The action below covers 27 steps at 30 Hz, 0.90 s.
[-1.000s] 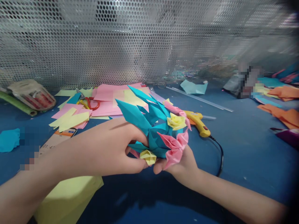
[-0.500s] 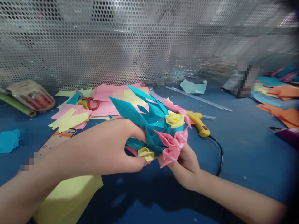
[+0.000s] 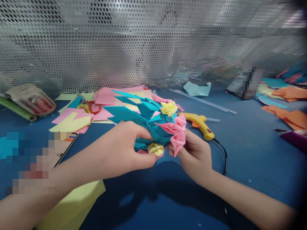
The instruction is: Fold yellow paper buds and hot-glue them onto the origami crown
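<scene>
The left hand and the right hand are both closed on a folded paper ornament, which is held between them, clear of the blue bench, in the middle of the view. The ornament is gripped by the left hand from its near left side, thumb below and fingers curled over the teal spikes. Its right side is pinched by the right hand, whose fingertips are seen touching a pink paper flower. Two yellow paper roses are fixed to the teal body: one at the top, one at the lower edge between the two hands.

A yellow glue gun is laid on the bench just behind the right hand, with its black cable trailing toward the near edge. Pink and yellow sheets and red-handled scissors are spread behind the ornament. A large yellow sheet is partly covered by the left forearm, and a phone is noted beside it. The bench is backed by a perforated metal screen. Orange paper is seen at the far right.
</scene>
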Tool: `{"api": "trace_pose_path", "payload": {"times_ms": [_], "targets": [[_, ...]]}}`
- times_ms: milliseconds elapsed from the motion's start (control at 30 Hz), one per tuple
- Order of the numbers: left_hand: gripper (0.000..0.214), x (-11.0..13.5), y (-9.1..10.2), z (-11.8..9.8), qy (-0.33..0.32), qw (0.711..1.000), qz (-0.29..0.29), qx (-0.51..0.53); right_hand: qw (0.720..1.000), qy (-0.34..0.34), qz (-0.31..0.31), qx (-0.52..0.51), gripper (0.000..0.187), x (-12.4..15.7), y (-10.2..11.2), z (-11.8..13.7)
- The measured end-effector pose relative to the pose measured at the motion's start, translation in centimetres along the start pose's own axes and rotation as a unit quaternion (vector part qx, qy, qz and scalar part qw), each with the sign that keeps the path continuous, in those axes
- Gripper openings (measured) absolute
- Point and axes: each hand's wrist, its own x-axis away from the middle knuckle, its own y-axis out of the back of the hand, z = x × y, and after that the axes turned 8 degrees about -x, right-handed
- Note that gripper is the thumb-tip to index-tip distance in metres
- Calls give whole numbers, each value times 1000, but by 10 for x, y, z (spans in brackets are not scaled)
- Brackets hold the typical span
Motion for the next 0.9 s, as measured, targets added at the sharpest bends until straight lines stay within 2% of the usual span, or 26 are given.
{"api": "trace_pose_path", "payload": {"times_ms": [133,167,233,300,367,467,533,600,767,900], "targets": [[13,-2,0,2,35,999,0,-10,994,-13,57,96,53,-16,17,0],[14,-3,0,1,50,999,-11,6,989,-23,65,133,57,-22,25,-1],[14,-3,0,0,72,996,-29,37,969,-64,52,232,47,-34,45,-8],[14,-1,-2,-4,80,995,-38,53,908,-154,-13,391,41,-43,68,-18],[14,3,-6,-9,71,995,-47,57,860,-226,-41,457,41,-48,91,-31],[12,7,-13,-14,62,993,-68,68,798,-350,2,490,41,-50,114,-47],[10,8,-18,-15,65,989,-96,88,768,-415,51,485,29,-51,120,-53],[8,7,-23,-14,73,981,-124,128,746,-455,80,480,30,-54,121,-54],[8,4,-37,-8,117,937,-160,289,728,-493,110,464,32,-61,115,-48],[2,6,-46,-7,111,912,-194,345,746,-484,100,445,30,-62,110,-43]]}}
